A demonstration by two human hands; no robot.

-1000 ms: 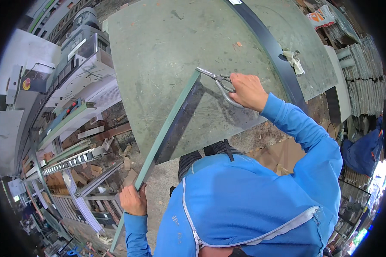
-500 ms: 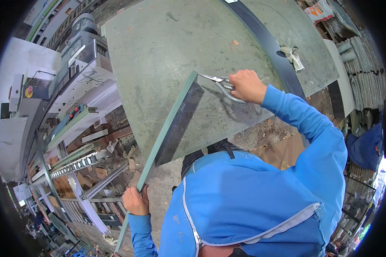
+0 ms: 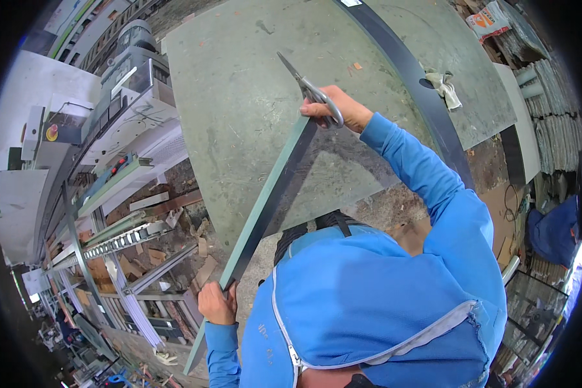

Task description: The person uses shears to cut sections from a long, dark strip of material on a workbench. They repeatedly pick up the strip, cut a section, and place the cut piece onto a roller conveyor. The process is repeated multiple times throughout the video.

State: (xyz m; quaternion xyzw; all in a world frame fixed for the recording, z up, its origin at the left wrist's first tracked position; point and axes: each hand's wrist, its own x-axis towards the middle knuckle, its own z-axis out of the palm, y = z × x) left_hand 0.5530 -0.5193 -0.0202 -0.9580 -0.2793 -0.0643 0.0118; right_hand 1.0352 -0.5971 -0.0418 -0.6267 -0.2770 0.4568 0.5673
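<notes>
My left hand (image 3: 217, 302) grips a long angled strip (image 3: 270, 187), pale green on one face and dark along the other, low at the left. The strip runs diagonally up across a large grey metal sheet (image 3: 220, 77). My right hand (image 3: 346, 110) is closed on metal snips (image 3: 291, 66), which point up and to the left. Its fingers are just at the strip's top end; whether they touch it I cannot tell. A long dark curved strip (image 3: 407, 71) lies on the sheet's right, with a pale crumpled cloth (image 3: 443, 87) on it.
A machine with a grey motor (image 3: 134, 39) and red button stands left, beside racks of metal profiles (image 3: 119, 236) and floor scraps. Stacked sheets (image 3: 546, 119), a bag (image 3: 488, 22) and a dark blue cloth (image 3: 549, 229) are at right.
My right hand has moved up and left with the snips, whose jaws have left the strip's end and now point upward. My left hand and the strip have shifted slightly right.
</notes>
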